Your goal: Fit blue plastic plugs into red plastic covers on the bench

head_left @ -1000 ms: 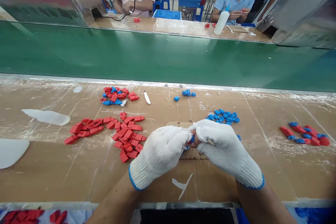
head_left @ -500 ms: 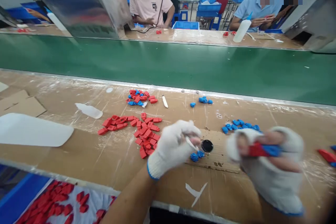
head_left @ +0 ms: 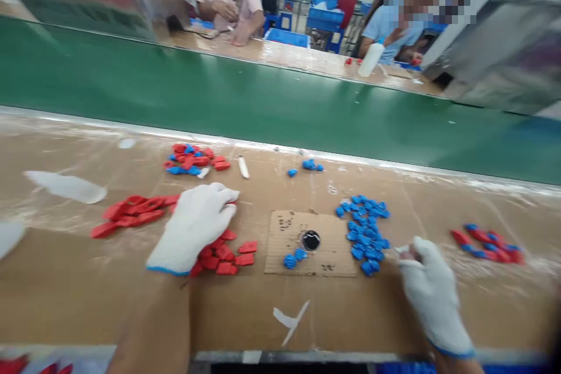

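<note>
My left hand (head_left: 197, 225), in a white glove, reaches over a pile of small red plastic pieces (head_left: 225, 254). Its fingers are bent down, and a bit of red shows at the fingertips. My right hand (head_left: 429, 286), gloved with bare fingertips, is curled just right of a pile of small blue pieces (head_left: 368, 234); what it holds, if anything, is hidden. Between the hands, a small round pot of black liquid (head_left: 311, 240) stands on a cardboard square (head_left: 280, 245). Beside the pot sit two blue pieces (head_left: 294, 258).
Joined red-and-blue pieces (head_left: 488, 245) lie at the right. Farther back are a mixed red and blue heap (head_left: 193, 159), a white stick-like object (head_left: 243, 167) and several blue pieces (head_left: 311, 165). A green conveyor belt (head_left: 263, 93) runs behind; people sit across it.
My left hand has left the black pot for the red pile. The red-and-blue piece no longer shows in my right hand, which now hangs near the blue pile. The view has shifted right.
</note>
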Demonstrator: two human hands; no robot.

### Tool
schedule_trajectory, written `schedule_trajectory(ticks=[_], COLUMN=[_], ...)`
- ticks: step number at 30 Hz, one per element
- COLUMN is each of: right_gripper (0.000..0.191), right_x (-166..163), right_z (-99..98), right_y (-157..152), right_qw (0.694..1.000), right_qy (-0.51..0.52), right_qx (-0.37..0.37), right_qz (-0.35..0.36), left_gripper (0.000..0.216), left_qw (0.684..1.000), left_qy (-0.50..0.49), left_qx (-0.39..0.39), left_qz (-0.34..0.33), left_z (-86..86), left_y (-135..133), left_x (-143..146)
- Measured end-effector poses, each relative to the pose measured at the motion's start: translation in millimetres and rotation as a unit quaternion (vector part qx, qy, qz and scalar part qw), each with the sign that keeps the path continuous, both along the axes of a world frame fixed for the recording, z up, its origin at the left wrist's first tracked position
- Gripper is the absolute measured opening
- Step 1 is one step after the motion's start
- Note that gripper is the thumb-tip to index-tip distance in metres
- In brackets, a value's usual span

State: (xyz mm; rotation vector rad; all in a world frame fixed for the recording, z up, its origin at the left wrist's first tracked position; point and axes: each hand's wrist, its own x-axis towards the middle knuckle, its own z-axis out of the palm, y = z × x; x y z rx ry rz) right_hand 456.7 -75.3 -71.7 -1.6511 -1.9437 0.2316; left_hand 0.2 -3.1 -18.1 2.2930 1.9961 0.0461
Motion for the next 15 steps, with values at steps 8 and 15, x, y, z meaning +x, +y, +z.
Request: schedule_trajectory(ticks=[8,15], right_gripper=[0.031,0.023], right_x=[84.4,41.4], right_z=[22.1,20.0], right_y=[6.2,2.4], right_qw=[0.952,0.981], right_qy=[-0.173,-0.132], right_qx=[0.04,0.034], right_qz=[-0.25,-0.137], left_gripper=[0.046,0.02], left_qw=[0.998,0.843], left_qy=[0.055,-0.458], left_qx=[0.013,0.201], left_qz=[-0.008,0.198], left_z=[2.6,10.4], left_y=[2.9,-2.7], left_x=[6.9,39.1])
